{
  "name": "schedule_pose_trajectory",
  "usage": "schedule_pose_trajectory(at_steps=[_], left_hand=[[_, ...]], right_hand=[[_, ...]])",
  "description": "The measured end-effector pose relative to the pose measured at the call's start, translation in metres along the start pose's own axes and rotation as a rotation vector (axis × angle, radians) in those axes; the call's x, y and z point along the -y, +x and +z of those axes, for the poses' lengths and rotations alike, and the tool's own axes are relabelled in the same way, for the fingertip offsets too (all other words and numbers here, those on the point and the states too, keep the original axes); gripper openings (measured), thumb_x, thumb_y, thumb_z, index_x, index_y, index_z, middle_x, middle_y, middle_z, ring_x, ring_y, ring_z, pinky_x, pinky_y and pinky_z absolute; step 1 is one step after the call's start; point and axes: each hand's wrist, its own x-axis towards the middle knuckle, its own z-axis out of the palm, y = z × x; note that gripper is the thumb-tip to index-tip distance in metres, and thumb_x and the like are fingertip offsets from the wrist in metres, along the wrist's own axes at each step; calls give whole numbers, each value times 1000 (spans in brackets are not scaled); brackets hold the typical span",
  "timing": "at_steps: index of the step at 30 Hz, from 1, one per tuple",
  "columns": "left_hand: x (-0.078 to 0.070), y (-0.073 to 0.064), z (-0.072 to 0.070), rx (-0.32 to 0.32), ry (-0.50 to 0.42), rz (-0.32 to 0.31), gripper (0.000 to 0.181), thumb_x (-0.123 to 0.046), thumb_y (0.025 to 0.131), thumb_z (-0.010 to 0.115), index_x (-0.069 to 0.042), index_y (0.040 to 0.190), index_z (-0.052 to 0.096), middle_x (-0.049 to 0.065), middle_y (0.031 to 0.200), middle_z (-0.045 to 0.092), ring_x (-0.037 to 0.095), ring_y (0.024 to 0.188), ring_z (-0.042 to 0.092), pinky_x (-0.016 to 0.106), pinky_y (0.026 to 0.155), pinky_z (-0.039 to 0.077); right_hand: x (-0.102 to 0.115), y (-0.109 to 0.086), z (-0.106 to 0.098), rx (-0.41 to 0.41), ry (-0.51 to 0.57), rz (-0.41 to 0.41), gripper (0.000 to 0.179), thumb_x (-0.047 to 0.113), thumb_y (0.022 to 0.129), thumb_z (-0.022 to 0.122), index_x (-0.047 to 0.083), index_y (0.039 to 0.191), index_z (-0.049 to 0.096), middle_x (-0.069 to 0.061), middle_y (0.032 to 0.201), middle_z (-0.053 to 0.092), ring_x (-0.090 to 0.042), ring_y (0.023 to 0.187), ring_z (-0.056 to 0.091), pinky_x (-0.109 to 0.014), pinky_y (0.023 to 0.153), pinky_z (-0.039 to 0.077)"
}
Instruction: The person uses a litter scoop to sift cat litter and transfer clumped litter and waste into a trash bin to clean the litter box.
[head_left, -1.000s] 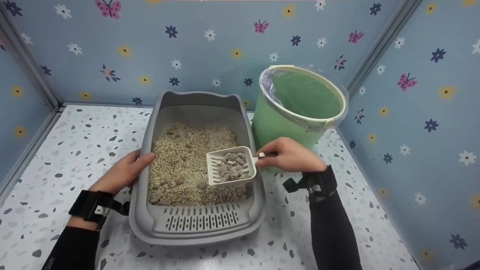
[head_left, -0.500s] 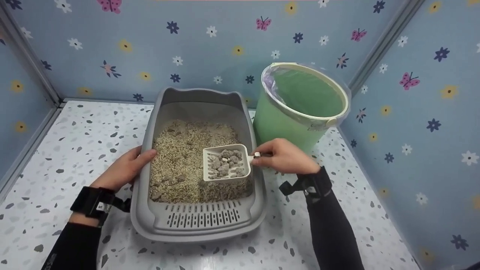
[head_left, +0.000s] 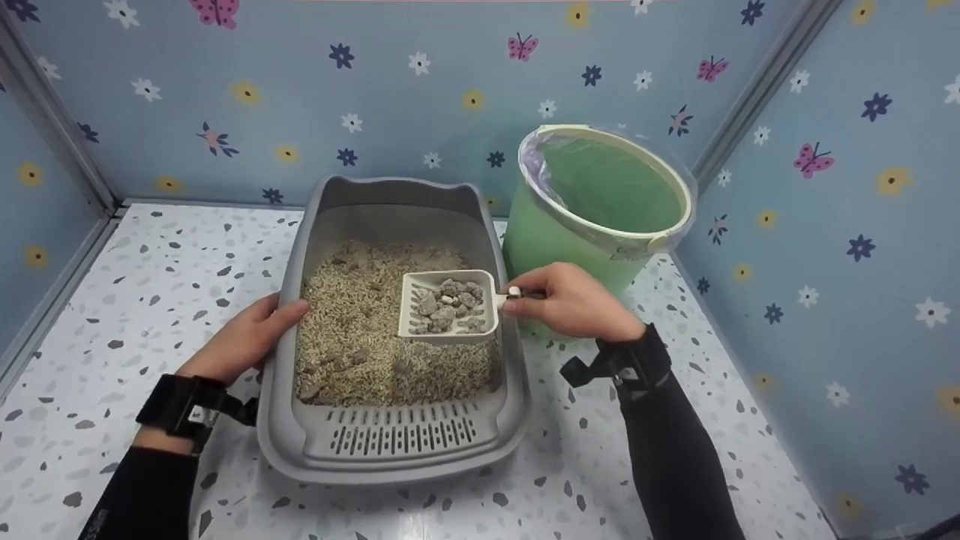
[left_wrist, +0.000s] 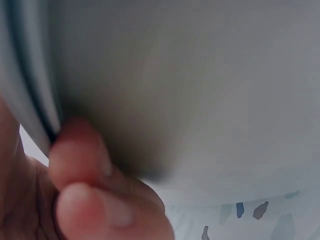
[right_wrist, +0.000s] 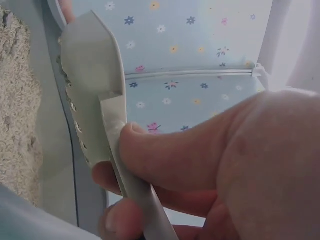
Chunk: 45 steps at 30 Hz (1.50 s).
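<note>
My right hand grips the handle of a cream slotted litter scoop, held level above the right side of a grey litter box. Several grey-brown clumps lie in the scoop. In the right wrist view the thumb presses along the scoop handle, with fingers curled beneath it. My left hand holds the box's left rim, thumb over the top; in the left wrist view its curled fingertips sit under the rim. Tan pellet litter covers the box floor, with darker lumps at the front left.
A green bin with a clear liner stands right of the box, behind my right hand. Flowered blue panels wall in the back and sides. The speckled white surface extends around the box.
The scoop has moved slightly left and away from me with its clumps, which have shifted inside it. My left hand stays on the rim.
</note>
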Motion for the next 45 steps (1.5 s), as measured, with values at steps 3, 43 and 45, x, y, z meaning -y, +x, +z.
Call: schedule_pose_trajectory(at_steps=[3, 43, 45], left_hand=[[-1, -1, 0, -4, 0, -2, 73, -55, 117, 50, 1, 163, 39, 14, 95, 59, 23, 69, 62, 37, 52, 57], [0, 0, 1, 0, -15, -2, 79, -55, 117, 50, -1, 171, 31, 12, 93, 59, 22, 67, 60, 35, 49, 54], [0, 0, 0, -3, -7, -1, 81, -56, 117, 50, 0, 172, 28, 12, 95, 58, 22, 68, 61, 35, 50, 55]], right_hand=[[7, -1, -9, -15, -21, 14, 21, 42, 106, 77, 24, 109, 88, 10, 93, 78, -16, 84, 66, -40, 82, 56], [-32, -20, -167, -329, -65, 405, 37, 39, 106, 80, 4, 118, 84, 5, 75, 66, -9, 63, 55, -26, 57, 46], [-33, -19, -167, -320, -94, 409, 39, 37, 107, 79, 1, 121, 83, 1, 83, 71, -10, 64, 59, -26, 60, 49]])
